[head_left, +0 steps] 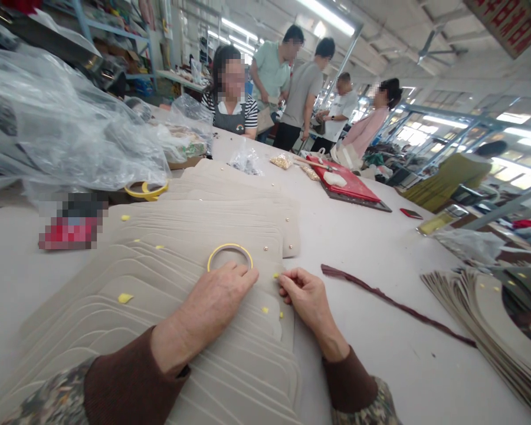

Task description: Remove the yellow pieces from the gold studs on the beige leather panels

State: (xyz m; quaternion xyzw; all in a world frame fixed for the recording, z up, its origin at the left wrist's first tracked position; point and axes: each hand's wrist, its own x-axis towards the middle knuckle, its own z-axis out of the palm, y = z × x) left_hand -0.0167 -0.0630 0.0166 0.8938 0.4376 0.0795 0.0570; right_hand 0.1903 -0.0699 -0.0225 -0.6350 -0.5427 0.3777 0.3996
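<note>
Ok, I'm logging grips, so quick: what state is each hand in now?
Left hand: closed, apparently holding the yellow tape roll; grip partly hidden.
Right hand: closed, apparently pinching a small yellow piece.

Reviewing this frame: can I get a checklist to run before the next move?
1. Left hand at yellow tape roll: ok, covers its near edge.
2. Roll gripped: cannot tell, fingertips hidden.
3. Right hand at small yellow piece: ok.
4. Piece stuck down: cannot tell.
5. Brown strip apart from both hands: ok.
6. Beige sheets squared up: not ok, fanned in overlapping layers.
</note>
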